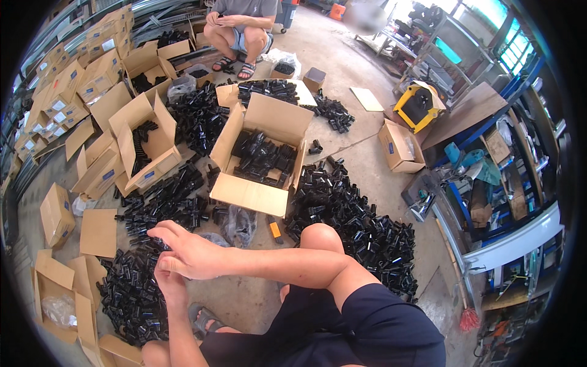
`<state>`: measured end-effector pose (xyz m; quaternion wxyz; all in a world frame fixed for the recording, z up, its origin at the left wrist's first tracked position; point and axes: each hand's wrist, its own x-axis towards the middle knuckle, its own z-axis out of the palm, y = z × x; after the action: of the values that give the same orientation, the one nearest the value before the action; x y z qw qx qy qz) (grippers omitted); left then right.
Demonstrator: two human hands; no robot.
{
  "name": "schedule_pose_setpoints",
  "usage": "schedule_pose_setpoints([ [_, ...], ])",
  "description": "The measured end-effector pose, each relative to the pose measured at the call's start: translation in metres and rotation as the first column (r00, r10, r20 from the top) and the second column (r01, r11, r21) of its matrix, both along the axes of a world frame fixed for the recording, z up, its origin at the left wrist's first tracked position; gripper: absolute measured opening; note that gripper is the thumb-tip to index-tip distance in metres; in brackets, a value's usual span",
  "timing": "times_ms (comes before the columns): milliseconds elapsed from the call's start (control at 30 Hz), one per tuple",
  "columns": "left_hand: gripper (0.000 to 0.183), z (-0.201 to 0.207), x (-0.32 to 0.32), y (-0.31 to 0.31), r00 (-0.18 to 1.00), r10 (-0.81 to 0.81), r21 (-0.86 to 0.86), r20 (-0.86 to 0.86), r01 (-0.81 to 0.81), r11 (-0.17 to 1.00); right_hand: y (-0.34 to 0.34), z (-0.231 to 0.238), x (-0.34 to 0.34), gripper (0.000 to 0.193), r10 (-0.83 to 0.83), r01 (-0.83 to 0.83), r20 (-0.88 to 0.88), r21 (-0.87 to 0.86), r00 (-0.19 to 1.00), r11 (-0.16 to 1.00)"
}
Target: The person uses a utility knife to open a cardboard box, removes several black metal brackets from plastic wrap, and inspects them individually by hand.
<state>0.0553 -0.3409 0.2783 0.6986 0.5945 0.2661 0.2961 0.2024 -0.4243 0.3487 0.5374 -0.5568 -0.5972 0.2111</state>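
Both hands, the left hand (171, 282) under the right hand (189, 252), meet with fingers curled over the heap of black plastic fittings (131, 300) on the floor (361, 165) (their grip is hidden, so what they hold I cannot tell). An open cardboard box (260, 153) of fittings stands beyond, an orange-handled knife (275, 229) lies near the bent knee, and another person (241, 30) squats further off.

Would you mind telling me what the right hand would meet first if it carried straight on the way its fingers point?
Probably the heap of black plastic fittings just left of the right hand, though depth is unclear.
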Motion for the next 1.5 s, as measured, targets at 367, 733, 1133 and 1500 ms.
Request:
schedule_pose_setpoints([
  [367, 0.013, 0.017, 0.009, -0.005, 0.978, 0.112, -0.28, 0.178, -0.059, 0.958, 0.013, 0.003, 0.007, 0.041, -0.021, 0.063, -0.411, 0.088, 0.911, 0.994],
  [733, 0.044, 0.012, -0.004, -0.003, 1.0, 0.004, -0.237, -0.003, -0.005, 0.971, -0.079, 0.182, 0.03, 0.075, 0.895, -0.756, 0.019, 0.544, 0.445, 0.364],
  [1133, 0.037, 0.0, 0.005, -0.018, 0.98, -0.104, -0.145, -0.167, 0.08, 0.986, -0.111, 0.199, 0.003, 0.083, 0.941, -0.745, 0.108, 0.642, 0.321, 0.181],
  [1500, 0.035, -0.007, 0.004, -0.017, 0.976, -0.128, -0.136, -0.177, 0.105, 0.985, -0.119, 0.198, 0.002, 0.082, 0.902, -0.735, 0.135, 0.634, 0.41, 0.239],
])
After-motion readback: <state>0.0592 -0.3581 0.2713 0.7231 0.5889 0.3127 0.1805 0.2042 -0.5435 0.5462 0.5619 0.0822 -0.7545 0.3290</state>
